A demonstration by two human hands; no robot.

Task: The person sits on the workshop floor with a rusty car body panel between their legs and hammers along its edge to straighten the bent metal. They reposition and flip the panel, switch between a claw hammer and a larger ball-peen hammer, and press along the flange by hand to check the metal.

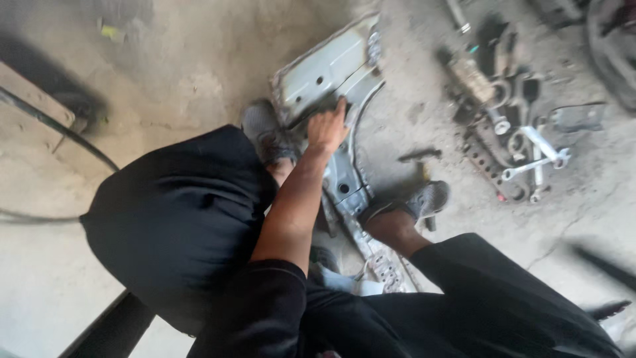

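One hand (327, 128) shows, palm down with fingers curled over the edge of a grey sheet-metal panel (324, 69) lying on the concrete floor (199, 59); which hand it is cannot be told. At 7 o'clock and 4 o'clock of the hand, two grey shoes (265, 132) (427, 199) flank the panel. Well off at 3 o'clock lie wrenches (540, 159) among dark metal parts (487, 86).

Arm outstretched, hand (328, 129) palm-down (fingers spread)
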